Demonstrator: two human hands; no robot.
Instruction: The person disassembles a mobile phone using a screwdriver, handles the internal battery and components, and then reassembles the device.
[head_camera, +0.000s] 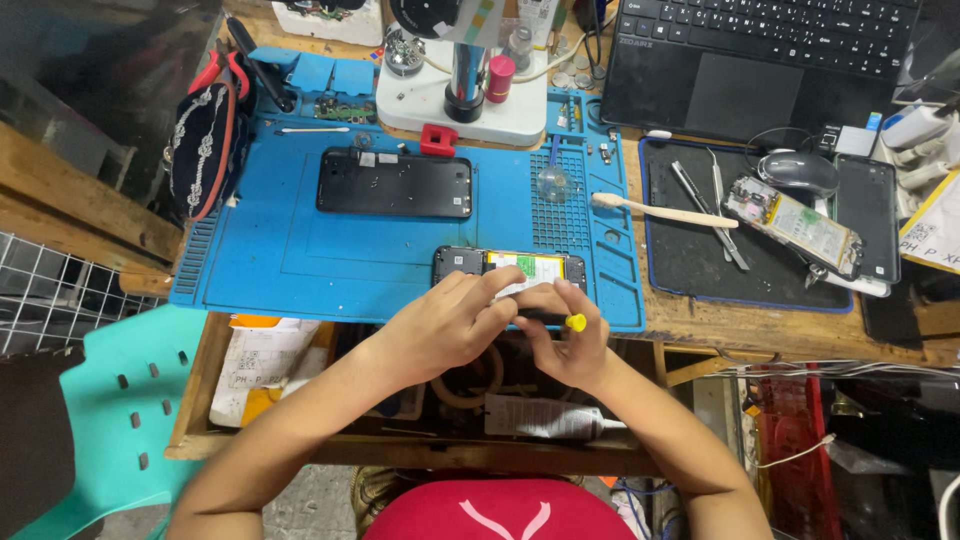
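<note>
At the blue repair mat's (300, 250) near edge, the left hand (450, 325) presses the opened phone (510, 268); the right hand (570, 345) pinches a yellow-tipped screwdriver (575, 322).

head view | above, facing steeply down | close over blue mat (300, 250) at bench edge

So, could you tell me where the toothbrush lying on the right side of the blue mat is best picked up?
Probably by the bare middle of the pale handle of the toothbrush, coming from above. It lies flat across the edge of the blue mat and the black pad, bristles at its left end; the tweezers crowd its right tip, so pinch left of them.
</note>
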